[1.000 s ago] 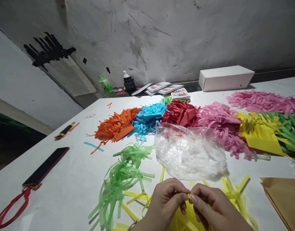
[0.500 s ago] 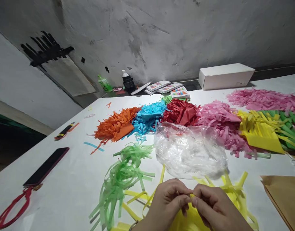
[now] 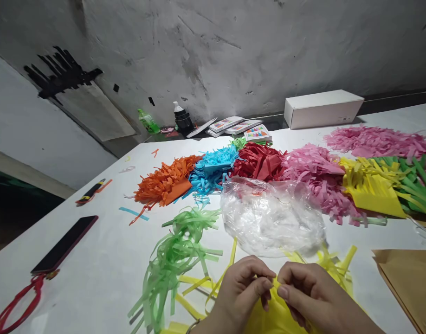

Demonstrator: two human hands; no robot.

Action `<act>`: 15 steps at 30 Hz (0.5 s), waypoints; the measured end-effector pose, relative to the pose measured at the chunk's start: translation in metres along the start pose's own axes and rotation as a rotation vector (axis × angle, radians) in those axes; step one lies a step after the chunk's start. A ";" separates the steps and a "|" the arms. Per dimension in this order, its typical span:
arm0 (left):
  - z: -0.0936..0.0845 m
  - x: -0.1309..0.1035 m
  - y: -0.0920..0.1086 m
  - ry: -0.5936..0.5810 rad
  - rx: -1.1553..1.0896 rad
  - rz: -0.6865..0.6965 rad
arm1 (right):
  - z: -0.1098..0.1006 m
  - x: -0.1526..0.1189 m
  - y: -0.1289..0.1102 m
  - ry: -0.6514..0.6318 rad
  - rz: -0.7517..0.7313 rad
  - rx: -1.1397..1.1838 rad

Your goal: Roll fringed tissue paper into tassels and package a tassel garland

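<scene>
Yellow tissue paper [image 3: 268, 315] with fringed strips lies at the bottom of the view, partly under both hands. My left hand [image 3: 246, 290] pinches the upper edge of this paper between thumb and fingers. Just beside it, my right hand [image 3: 305, 292] is closed in a pinch on the same edge, its fingertips close to the left ones. Loose yellow strips [image 3: 195, 283] spread out left of the hands. A heap of light green paper strips [image 3: 167, 264] lies farther left. Beyond the hands rests a crumpled clear plastic bag [image 3: 272, 218].
Fringed bundles stand in a row behind: orange [image 3: 167, 181], blue [image 3: 213, 169], red [image 3: 260, 162], pink [image 3: 310, 176] and yellow [image 3: 373, 190]. A phone [image 3: 65, 246] with a red strap and a cutter [image 3: 91, 191] lie left. Brown paper [image 3: 408, 283] is at right; a white box [image 3: 322, 110] stands behind.
Both hands keep pinching the yellow paper, and a small gap has opened between their fingertips. The whole view has shifted slightly.
</scene>
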State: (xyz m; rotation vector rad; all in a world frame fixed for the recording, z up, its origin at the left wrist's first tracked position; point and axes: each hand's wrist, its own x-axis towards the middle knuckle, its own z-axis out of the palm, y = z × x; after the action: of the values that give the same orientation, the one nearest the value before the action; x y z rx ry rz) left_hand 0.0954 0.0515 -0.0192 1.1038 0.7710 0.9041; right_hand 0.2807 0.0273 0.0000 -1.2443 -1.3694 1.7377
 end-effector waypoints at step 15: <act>0.002 0.002 0.005 0.094 -0.048 -0.044 | 0.004 0.002 0.002 0.137 -0.231 -0.317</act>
State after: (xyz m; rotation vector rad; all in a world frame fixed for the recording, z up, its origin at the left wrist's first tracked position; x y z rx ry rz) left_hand 0.0971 0.0534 -0.0135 1.0042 0.8434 0.9381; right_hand 0.2763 0.0264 -0.0020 -1.2838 -1.6774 1.2905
